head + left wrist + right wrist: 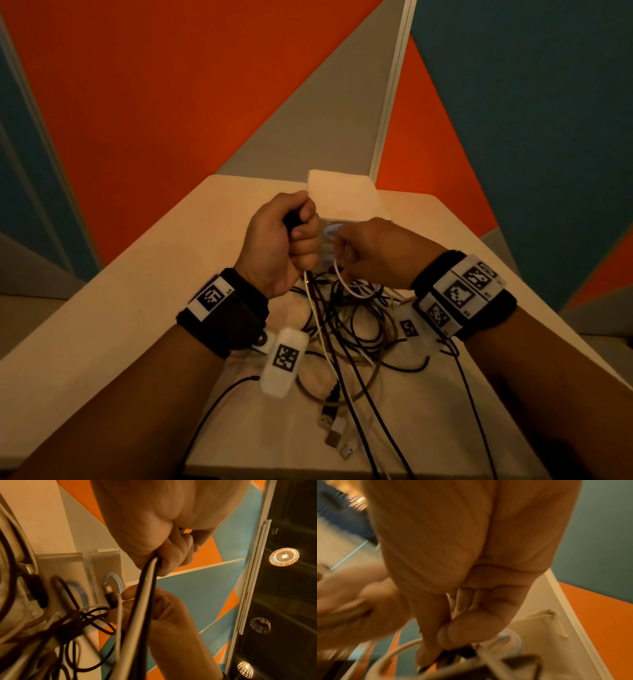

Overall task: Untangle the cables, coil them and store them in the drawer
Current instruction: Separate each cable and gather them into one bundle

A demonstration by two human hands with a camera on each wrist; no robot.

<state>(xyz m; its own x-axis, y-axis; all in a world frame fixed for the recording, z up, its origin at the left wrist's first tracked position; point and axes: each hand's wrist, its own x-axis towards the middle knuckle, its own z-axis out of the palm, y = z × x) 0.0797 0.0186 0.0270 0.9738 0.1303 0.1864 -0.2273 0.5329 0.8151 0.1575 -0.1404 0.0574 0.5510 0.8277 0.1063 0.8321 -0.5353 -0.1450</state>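
- The left hand (284, 240) is a raised fist, its fingers (173, 555) curled round a thin black cable (145, 582) and a thin white cable (150, 574) that drop taut from the fist.
- The right hand (373, 253) pinches a loop of white cord (342, 281) just beside the left, thumb pressed to fingers (453, 635).
- Below both hands the tangled heap of black, white and beige cables (346, 329) lies on the cream-topped bench (144, 291), with USB plugs (334, 431) trailing toward its near edge.
- Judged from this, one strand is being worked free; it would go best by holding the left fist steady and feeding the white loop back through the knot, not hauling, which would likely tighten it.
- Only the left wrist view shows the dark knot (72, 623) and the clear plastic drawer fronts with blue-ringed pulls (109, 582) behind it; the head view half hides those behind the hands.
- The right wrist view is blurred and shows only the pinch.
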